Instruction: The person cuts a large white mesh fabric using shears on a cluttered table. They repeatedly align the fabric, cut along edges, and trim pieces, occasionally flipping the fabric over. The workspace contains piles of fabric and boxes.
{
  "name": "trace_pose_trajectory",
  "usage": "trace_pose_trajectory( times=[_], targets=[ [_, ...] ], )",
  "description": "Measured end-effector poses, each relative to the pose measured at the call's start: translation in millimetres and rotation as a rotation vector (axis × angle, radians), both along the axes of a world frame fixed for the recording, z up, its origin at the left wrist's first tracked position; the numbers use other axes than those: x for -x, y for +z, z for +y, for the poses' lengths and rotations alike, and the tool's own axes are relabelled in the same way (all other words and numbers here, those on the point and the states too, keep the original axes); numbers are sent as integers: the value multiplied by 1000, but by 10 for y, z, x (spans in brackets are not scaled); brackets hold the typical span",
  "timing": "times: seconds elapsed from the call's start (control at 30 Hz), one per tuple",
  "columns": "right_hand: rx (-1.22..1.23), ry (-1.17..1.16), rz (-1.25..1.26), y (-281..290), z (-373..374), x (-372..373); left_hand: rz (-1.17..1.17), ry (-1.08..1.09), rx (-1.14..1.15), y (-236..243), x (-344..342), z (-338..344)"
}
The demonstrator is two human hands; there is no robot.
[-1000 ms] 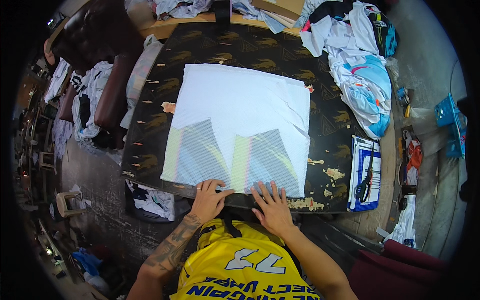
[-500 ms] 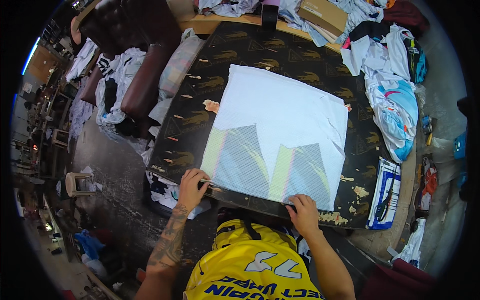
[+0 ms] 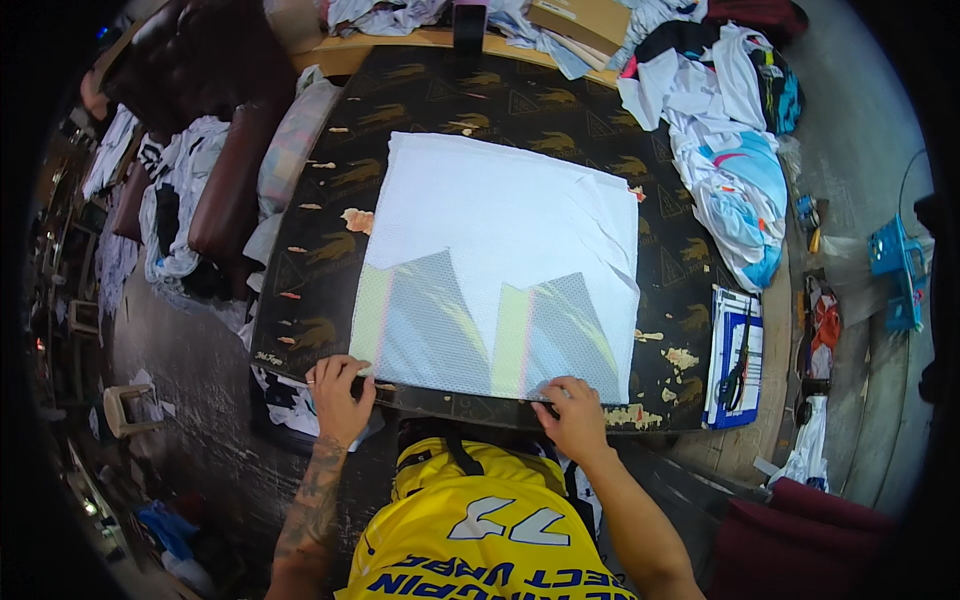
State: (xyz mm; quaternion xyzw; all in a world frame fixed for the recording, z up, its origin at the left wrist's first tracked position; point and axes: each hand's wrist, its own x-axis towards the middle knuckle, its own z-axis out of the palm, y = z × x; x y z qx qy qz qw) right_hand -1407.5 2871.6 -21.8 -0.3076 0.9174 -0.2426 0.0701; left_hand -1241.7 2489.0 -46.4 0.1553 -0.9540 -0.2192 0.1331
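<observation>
A white mesh fabric sheet (image 3: 505, 205) lies flat on a dark table, its near part covered by mesh panels with yellow, grey and light blue printing (image 3: 425, 310). At the near left corner of the fabric, my left hand (image 3: 342, 395) pinches the edge between thumb and fingers. My right hand (image 3: 576, 415) grips the near edge further right, below the second printed panel (image 3: 565, 330). Both hands rest at the table's front edge. How many layers each hand holds cannot be made out.
The dark table (image 3: 310, 290) has patches of worn surface. A clipboard with papers and scissors (image 3: 735, 365) lies at its right edge. Piled garments (image 3: 720, 170) line the right side, and a cardboard box (image 3: 580, 22) stands at the back. A maroon armchair (image 3: 235, 190) holds clothes at left.
The whole view has shifted, so the table and fabric appear further left. Both hands keep hold of the fabric's near edge, with little visible movement along it.
</observation>
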Motion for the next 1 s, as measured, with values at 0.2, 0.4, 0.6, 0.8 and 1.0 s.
trace_pose_trajectory(
  times=[0.2,0.4,0.6,0.8,1.0],
  targets=[
    [86,-777,118,63,1767,523,-31,269,99,107,247,417],
    [-260,-860,178,-451,3410,459,57,-205,-34,-22,1072,1095],
    [-162,-879,157,-346,3890,951,-114,419,119,-88,2098,1148],
    [-182,-820,-86,-85,3939,1368,-161,-668,-251,56,1889,2599],
    [-322,-811,-27,-110,3804,1521,-192,-798,-279,-15,1852,3021]
  ],
)
